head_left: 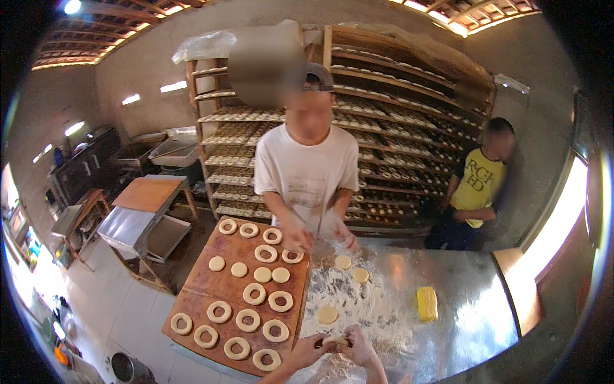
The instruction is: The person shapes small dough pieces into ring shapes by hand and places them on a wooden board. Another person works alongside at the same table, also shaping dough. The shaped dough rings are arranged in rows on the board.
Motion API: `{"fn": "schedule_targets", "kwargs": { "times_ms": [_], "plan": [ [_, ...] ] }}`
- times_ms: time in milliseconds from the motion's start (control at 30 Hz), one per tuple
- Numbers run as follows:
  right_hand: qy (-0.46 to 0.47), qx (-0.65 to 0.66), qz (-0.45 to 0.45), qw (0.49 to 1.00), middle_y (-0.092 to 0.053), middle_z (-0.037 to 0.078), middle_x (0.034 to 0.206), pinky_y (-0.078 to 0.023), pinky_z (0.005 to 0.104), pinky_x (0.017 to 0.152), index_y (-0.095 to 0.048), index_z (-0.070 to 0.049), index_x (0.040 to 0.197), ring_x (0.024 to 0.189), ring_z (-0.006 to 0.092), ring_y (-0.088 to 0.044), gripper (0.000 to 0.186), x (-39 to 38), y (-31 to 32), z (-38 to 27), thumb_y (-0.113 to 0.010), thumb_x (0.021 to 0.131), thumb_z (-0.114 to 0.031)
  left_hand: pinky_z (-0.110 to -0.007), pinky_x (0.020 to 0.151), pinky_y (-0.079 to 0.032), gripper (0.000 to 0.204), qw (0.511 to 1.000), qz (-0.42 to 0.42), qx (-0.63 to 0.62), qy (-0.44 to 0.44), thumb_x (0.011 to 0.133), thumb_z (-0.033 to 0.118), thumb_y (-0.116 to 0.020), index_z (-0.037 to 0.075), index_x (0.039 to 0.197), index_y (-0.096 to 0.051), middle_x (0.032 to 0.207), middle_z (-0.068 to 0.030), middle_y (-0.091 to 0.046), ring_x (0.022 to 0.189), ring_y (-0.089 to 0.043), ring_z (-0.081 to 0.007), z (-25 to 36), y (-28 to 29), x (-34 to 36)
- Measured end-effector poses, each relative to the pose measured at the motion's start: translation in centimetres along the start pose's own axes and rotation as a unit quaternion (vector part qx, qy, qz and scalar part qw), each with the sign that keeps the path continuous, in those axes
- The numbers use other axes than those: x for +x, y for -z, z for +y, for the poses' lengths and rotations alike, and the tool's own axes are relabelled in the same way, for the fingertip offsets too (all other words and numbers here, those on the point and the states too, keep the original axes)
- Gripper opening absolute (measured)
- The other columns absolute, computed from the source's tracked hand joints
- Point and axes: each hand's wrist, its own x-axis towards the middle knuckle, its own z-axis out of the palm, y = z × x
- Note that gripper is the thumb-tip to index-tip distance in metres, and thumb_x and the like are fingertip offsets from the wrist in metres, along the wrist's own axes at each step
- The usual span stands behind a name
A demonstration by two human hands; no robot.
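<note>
Pale dough point(335, 340) sits between our curled fingers; our left hand point(311, 348) and right hand point(360, 347) pinch it, hiding its ends.

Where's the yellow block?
In the head view, the yellow block lies on the shiny metal table, right of the white powder and up and to the right of the person's right hand.

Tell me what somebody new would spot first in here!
Probably the tall, packed rack behind the person in the white shirt. Next come the dough rings on the brown board at left, and the bright yellow block on the shiny table at right. Low in the middle, the left hand and right hand hold a piece of dough.
</note>
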Motion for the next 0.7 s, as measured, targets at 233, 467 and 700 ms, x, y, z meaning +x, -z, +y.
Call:
{"fn": "schedule_targets", "kwargs": {
  "times_ms": [233,467,700],
  "plan": [
    [0.128,-0.118,0.173,0.969,-0.058,0.016,0.106,-0.053,0.0374,0.076,-0.040,-0.004,0.128,0.093,0.0270,-0.062,0.062,2.5,-1.1,0.1,-0.074,0.084,-0.029,-0.042,0.072,-0.054,0.024,0.984,0.097,0.055,-0.137,0.088,0.021,-0.067,0.006,0.103,-0.057,0.084,-0.0170,-0.066,0.085,-0.067,-0.0362,2.4,-3.8,0.7],
    [0.039,0.473,-0.175,0.863,-0.054,0.019,0.133,-0.048,0.0339,0.101,-0.038,-0.010,0.145,0.118,0.0254,-0.057,0.069,-0.5,0.6,-1.2,-0.064,0.087,-0.036,-0.034,0.067,-0.053,0.035,0.940,0.147,-0.235,-0.199,0.093,-0.003,-0.049,0.001,0.127,-0.046,0.101,-0.0121,-0.066,0.082,-0.065,-0.0227,1.4,-5.8,1.5],
    [-0.052,0.454,0.006,0.889,-0.067,0.013,0.092,-0.054,0.0407,0.080,-0.048,-0.005,0.131,0.087,0.0235,-0.067,0.051,-0.7,0.2,-3.2,-0.049,0.095,-0.041,-0.032,0.060,-0.056,0.040,0.825,0.112,-0.535,-0.146,0.099,0.036,-0.054,0.011,0.129,-0.045,0.098,-0.0077,-0.059,0.080,-0.066,-0.0178,-0.9,-8.1,3.1]
  ]
}}
